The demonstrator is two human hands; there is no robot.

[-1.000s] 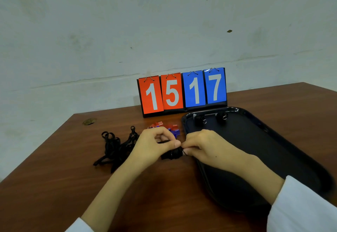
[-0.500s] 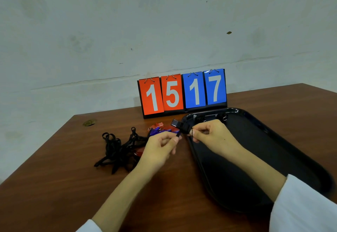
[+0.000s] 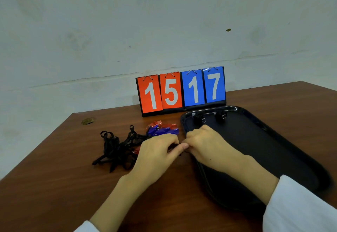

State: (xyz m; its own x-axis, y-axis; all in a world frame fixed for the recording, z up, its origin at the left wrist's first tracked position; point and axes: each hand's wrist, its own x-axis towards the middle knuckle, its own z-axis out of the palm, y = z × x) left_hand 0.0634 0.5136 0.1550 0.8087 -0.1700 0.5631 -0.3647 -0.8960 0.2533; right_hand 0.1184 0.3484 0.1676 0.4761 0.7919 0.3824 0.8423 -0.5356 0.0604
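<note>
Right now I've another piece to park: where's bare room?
Bare: the right half of the tray, nearer than its two black pieces, and the table nearer than the black straps. Crowded: coloured clips, left hand and right hand pinching a small black piece.

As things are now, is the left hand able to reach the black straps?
Probably yes: the black straps lie close beside the left hand, with nothing between. But it pinches a small dark piece together with the right hand.

The brown wooden desk [image 3: 54, 195] carries a black tray [image 3: 255, 149]. Left of the tray lie black straps [image 3: 116, 149] and red and blue clips [image 3: 162, 129]. Behind it stands a scoreboard [image 3: 180, 91].
</note>
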